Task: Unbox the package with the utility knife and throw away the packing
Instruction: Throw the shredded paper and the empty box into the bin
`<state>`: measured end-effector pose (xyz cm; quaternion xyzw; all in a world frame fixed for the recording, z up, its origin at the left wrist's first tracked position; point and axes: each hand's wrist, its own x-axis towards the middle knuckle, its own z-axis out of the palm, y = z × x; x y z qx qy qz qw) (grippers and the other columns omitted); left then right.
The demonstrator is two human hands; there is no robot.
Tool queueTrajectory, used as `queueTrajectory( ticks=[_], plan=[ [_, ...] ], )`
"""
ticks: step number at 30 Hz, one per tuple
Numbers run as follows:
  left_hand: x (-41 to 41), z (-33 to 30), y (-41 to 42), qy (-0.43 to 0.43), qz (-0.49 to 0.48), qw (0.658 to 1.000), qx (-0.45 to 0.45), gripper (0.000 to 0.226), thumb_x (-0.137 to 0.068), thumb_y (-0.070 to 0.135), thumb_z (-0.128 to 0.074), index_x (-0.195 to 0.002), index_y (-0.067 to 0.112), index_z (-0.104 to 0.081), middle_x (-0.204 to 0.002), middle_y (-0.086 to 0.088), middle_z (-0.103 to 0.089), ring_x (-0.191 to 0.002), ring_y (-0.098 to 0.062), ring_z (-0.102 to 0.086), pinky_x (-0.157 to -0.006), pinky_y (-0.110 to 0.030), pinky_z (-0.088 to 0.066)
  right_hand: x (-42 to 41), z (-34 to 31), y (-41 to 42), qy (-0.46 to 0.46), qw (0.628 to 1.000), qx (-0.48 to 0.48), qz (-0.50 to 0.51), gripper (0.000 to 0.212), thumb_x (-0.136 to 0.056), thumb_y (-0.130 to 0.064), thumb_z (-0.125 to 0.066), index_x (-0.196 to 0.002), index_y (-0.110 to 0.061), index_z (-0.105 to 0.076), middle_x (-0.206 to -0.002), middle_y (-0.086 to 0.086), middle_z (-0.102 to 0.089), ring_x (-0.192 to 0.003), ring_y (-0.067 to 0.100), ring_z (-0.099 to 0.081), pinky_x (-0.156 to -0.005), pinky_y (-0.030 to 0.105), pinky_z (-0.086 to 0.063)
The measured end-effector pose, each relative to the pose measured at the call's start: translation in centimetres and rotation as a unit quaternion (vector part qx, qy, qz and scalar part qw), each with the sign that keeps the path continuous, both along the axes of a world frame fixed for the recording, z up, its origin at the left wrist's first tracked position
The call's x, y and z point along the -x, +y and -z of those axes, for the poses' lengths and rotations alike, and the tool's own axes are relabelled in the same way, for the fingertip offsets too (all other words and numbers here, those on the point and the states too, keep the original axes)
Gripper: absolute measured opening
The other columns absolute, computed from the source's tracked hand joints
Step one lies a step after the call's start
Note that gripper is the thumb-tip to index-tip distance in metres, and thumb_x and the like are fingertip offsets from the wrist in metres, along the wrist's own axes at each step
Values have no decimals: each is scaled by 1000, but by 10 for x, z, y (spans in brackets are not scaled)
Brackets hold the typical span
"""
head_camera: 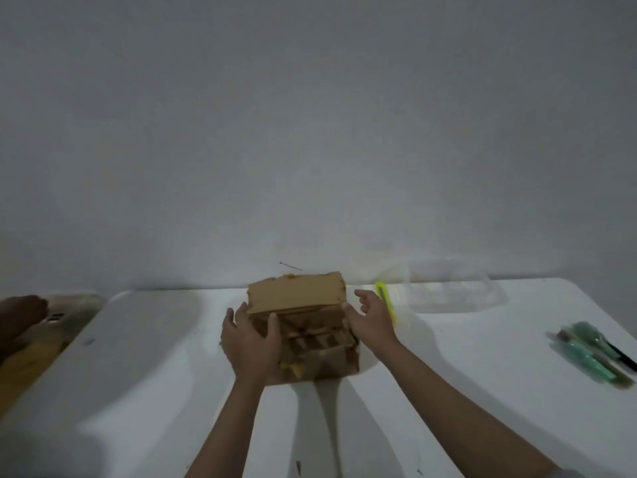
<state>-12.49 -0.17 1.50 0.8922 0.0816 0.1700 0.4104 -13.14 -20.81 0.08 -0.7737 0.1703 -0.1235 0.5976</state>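
Note:
A brown cardboard box (pixel 303 326) stands in the middle of the white table (pixel 144 357), its far flap (pixel 296 291) raised and cardboard dividers showing inside. My left hand (pixel 250 343) holds the box's left side, with fingers curled over the rim into the opening. My right hand (pixel 372 317) lies against the box's right side, fingers spread and relaxed. A yellow-green utility knife (pixel 386 301) lies on the table just behind my right hand.
Clear plastic packaging (pixel 451 291) lies at the back right by the wall. A bundle of green-handled tools in a clear wrap (pixel 593 357) sits near the right edge. A dark object and a yellowish thing (pixel 31 336) are off the table's left edge.

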Motion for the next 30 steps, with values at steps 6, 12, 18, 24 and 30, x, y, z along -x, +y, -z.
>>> queueTrajectory(
  ticks=[6, 12, 18, 24, 30],
  plan=[
    [-28, 12, 32, 108, 91, 972, 188, 71, -88, 44, -59, -143, 11, -27, -141, -5, -43, -131, -27, -41, -100, -37, -40, -28, -5, 25, 47, 994, -90, -27, 56, -87, -34, -64, -136, -19, -40, -139, 2, -49, -107, 13, -49, -84, 28, -39],
    [-36, 17, 36, 103, 79, 913, 386, 62, -90, 67, -30, -139, 30, -39, -143, 1, -44, -129, -21, -43, -108, -42, -36, -19, -8, 19, 6, 979, -202, -37, 57, -91, -59, -34, -136, -25, -43, -136, -5, -48, -122, 12, -47, -97, 27, -41],
    [-37, 15, 47, 159, 89, 880, 439, 75, -89, 71, -14, -95, 21, -70, -100, -1, -67, -93, -15, -60, -80, -35, -48, -5, -4, 4, 27, 977, -208, -45, 66, -95, -58, -11, -94, -25, -68, -130, -3, -56, -123, 15, -44, -108, 33, -23],
    [-25, 5, 41, 181, 129, 948, 226, 21, -88, 42, -59, -88, 24, -69, -92, -2, -70, -89, -20, -65, -78, -35, -51, 17, 10, 12, 74, 993, -45, -83, 21, -87, -34, -62, -108, -33, -61, -122, -2, -61, -97, 4, -57, -80, 19, -45],
    [8, -8, -6, 121, 197, 960, 158, 41, -77, 5, -67, -88, 44, -61, -91, 12, -65, -93, -19, -63, -81, -31, -51, 52, -5, -33, -10, 999, -10, -30, 38, -80, -19, -71, -114, -32, -58, -120, -9, -59, -109, 11, -56, -91, 23, -44]
  ],
)
